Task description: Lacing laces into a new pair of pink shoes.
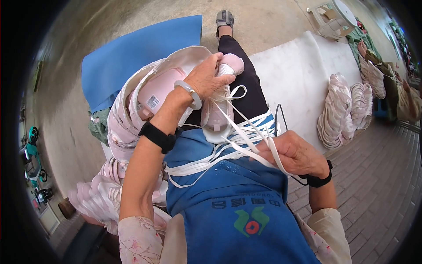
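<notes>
A pink and white shoe upper lies on my lap with its toe pointing away from me. My left hand grips it near the toe, thumb on one side and fingers on the other. White laces run from its eyelets toward my right hand, whose fingers are closed on a shoelace; the fingertips are blurred. A bundle of loose white shoelaces lies across my blue apron. Left of my lap, a curved stack of pink shoe uppers reaches close to my left forearm.
More uppers are piled at lower left. A blue sheet spreads behind the stack. On the right, a white sheet bears bundled uppers. A white stool stands far right, and another person sits at the right edge.
</notes>
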A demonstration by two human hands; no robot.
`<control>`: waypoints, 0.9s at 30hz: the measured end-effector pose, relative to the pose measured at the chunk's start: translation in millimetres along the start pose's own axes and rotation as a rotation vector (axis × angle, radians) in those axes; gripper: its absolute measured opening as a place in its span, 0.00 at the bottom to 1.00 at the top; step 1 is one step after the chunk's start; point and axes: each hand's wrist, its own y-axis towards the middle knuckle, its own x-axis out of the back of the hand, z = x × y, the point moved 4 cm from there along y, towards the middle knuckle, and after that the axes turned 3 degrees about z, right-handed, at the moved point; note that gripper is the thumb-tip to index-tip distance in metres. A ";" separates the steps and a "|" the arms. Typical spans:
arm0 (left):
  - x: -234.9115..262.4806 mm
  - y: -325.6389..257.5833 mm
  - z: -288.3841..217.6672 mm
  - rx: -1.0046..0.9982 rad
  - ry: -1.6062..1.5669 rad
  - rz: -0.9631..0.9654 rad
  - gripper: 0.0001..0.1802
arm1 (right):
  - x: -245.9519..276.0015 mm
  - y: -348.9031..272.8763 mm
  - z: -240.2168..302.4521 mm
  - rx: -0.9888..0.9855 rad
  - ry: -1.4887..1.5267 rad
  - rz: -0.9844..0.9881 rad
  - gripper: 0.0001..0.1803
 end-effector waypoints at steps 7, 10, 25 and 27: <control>-8.3 23.0 27.6 0.176 -0.295 0.239 0.50 | 26.3 23.5 -9.6 0.452 -0.041 -0.528 0.08; -10.5 27.6 34.1 0.177 -0.216 0.162 0.49 | 18.9 51.9 -14.0 0.368 0.229 -0.495 0.10; -5.7 32.4 33.8 0.223 -0.058 0.109 0.32 | 56.0 -8.9 -47.0 -0.212 0.032 -0.371 0.14; 7.7 14.6 23.4 0.145 -0.079 -0.112 0.31 | 45.6 6.6 -48.6 -0.282 0.054 -0.308 0.15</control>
